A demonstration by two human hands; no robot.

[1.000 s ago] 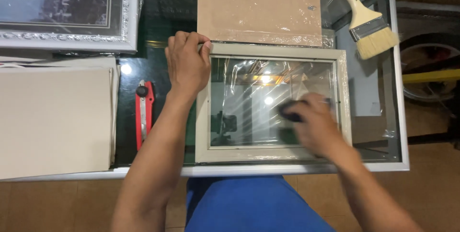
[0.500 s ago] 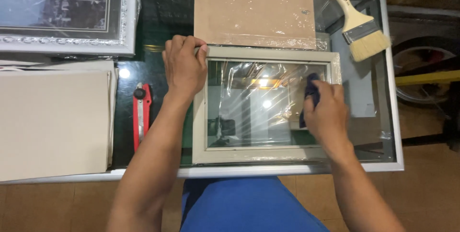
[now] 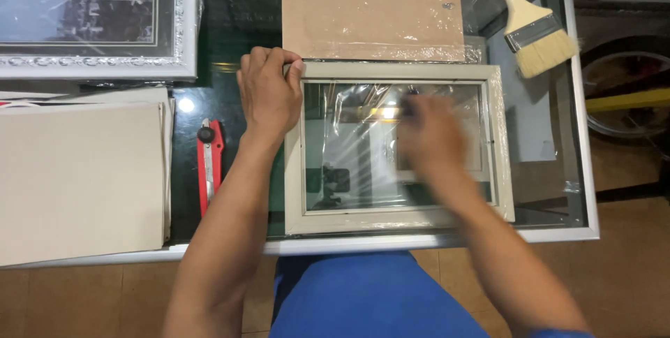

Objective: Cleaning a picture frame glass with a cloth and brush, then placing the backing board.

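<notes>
The cream picture frame (image 3: 398, 221) lay flat at the glass table's (image 3: 583, 170) near edge. The left hand (image 3: 269, 93) gripped its far-left corner; the right hand (image 3: 433, 139) — blurred, its grip unclear — hovered over the glass pane (image 3: 349, 163). Beyond lay a brown backing board (image 3: 373, 6) and 1 paintbrush (image 3: 534, 27).

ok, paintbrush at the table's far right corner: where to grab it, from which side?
Take the paintbrush by its pale wooden handle, between the orange tip and the metal ferrule. It lies flat on the glass table, handle pointing away to the far left, bristles toward the near right. Probably easiest from above with the right hand, fingers across the handle's narrow sides; nothing crowds it.
</notes>
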